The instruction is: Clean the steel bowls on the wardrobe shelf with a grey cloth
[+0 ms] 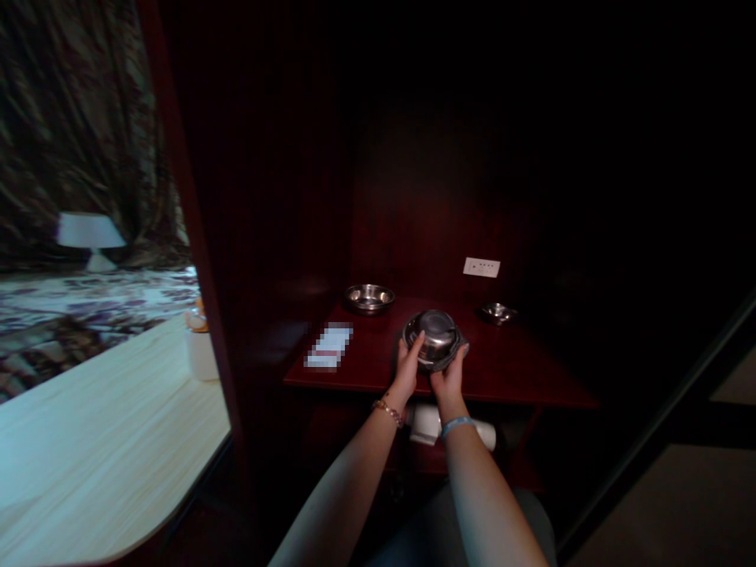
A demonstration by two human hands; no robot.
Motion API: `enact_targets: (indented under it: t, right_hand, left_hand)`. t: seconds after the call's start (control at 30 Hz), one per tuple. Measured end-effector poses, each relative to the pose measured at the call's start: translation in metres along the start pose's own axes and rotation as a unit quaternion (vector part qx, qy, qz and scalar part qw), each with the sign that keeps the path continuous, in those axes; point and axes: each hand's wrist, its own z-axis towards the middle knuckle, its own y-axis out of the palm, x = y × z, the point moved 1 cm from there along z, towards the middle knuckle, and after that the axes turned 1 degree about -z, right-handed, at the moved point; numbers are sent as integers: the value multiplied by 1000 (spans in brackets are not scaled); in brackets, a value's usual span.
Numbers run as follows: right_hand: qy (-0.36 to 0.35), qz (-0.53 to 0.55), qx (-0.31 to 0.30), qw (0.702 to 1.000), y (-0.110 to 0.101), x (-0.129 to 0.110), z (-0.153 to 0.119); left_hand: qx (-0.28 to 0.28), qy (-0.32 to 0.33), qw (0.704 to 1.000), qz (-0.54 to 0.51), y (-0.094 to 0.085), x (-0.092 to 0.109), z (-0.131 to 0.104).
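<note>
Both hands grip a shiny metal bowl point(435, 324) over the dark red shelf point(508, 370), its base turned up and toward me. My left hand point(407, 368) is closed on the bowl's near left side, thumb on the outer wall. My right hand point(450, 382) holds the near right side, where something dark grey, perhaps a cloth, shows along the rim. Behind and to the left, a wider metal bowl point(369, 299) stands upright on the shelf. A smaller metal dish point(498, 313) sits at the back right.
A blurred-out white card point(331, 346) lies on the shelf's left. White rolled or boxed items point(425, 424) are below the shelf. A socket plate point(481, 268) is on the back wall. Left of the side panel are a pale wooden table point(118, 441) and a white lamp point(91, 232).
</note>
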Motion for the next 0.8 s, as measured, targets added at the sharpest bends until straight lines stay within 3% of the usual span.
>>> enact_targets:
  t: [0.37, 0.8]
  right_hand:
    - [9, -25, 0, 1000, 5, -5, -8]
    - [-9, -1, 7, 1000, -2, -1, 0]
  left_hand:
    - [58, 49, 997, 33, -3, 3, -3]
    - [42, 38, 998, 34, -5, -2, 1]
